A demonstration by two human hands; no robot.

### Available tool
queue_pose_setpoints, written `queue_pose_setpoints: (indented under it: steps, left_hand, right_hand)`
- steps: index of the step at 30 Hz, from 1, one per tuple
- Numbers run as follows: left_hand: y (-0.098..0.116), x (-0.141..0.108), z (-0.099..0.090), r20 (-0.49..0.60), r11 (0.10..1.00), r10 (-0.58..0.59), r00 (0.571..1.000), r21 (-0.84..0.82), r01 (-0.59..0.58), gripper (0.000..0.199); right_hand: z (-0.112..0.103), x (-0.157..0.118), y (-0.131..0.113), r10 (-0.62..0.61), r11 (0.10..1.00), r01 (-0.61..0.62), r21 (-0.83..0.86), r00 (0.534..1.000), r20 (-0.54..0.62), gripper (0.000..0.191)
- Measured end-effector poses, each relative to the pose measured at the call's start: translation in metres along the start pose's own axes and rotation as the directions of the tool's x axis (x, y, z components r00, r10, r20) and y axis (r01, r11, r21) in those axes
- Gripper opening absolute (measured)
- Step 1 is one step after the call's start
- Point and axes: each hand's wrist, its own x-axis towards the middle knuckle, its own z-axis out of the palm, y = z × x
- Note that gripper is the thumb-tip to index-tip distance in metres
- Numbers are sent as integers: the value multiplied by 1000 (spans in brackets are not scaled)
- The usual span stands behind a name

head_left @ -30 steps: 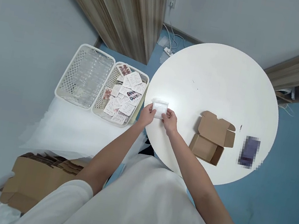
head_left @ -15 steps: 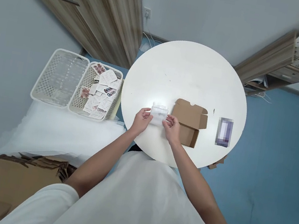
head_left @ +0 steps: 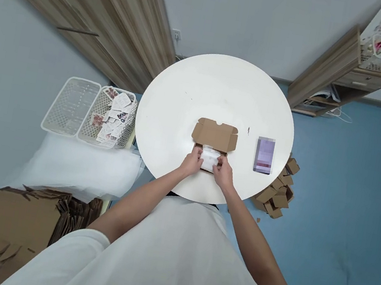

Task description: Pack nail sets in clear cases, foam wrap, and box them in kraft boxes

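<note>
A small white wrapped packet (head_left: 209, 158) lies in or just over the tray of an open brown cardboard box (head_left: 215, 135). The box's lid stands open toward the far side of the white oval table (head_left: 219, 83). My left hand (head_left: 192, 161) has its fingers closed on the packet's left end, by the box wall. On the right end, the fingers of my right hand (head_left: 223, 172) grip the packet. How deep the packet sits is hidden by my fingers.
A purple, blurred item (head_left: 264, 154) lies at the table's right. White baskets, one holding cards (head_left: 117, 119), stand left, above white sheets (head_left: 79, 164) and flattened cardboard (head_left: 22, 216). Small brown boxes (head_left: 279, 192) are piled on the floor at right.
Both hands have brought the packet from the bare table to the open box. The box now sits squarely in front of me, its lid turned straight. The camera view has shifted.
</note>
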Motion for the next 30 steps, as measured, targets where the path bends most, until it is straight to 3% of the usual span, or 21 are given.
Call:
queue_pose_setpoints:
  steps: [5,11,16,19,22,25,28,30]
  left_hand:
    - [-5,8,4,30,996,26,999,80,-29,35]
    - [-13,13,5,102,975,115,988,178,-132,36]
    - [-18,9,2,147,965,153,977,191,-180,42]
    - [-19,3,-6,141,958,214,967,165,-236,44]
    - [-24,-1,-19,26,939,324,946,113,-325,41]
    - [-34,-1,-29,-114,965,262,958,53,-257,42]
    - [-45,0,-30,-85,993,112,990,-36,-115,44]
    - [-49,0,-28,-34,991,83,996,-101,-86,41]
  right_hand:
    - [5,7,4,-27,989,27,-147,1000,6,22]
    - [12,11,0,-20,943,30,-332,999,35,30]
    - [15,5,-7,-51,930,74,-360,996,74,31]
    - [11,-6,-7,-115,938,116,-328,993,22,38]
    - [3,-17,0,-160,956,122,-266,979,-125,45]
    - [-5,-19,9,-27,991,-4,-133,973,-227,49]
    - [-7,-14,11,164,985,-156,75,978,-130,50]
    - [-3,-11,7,195,970,-184,162,979,-57,46]
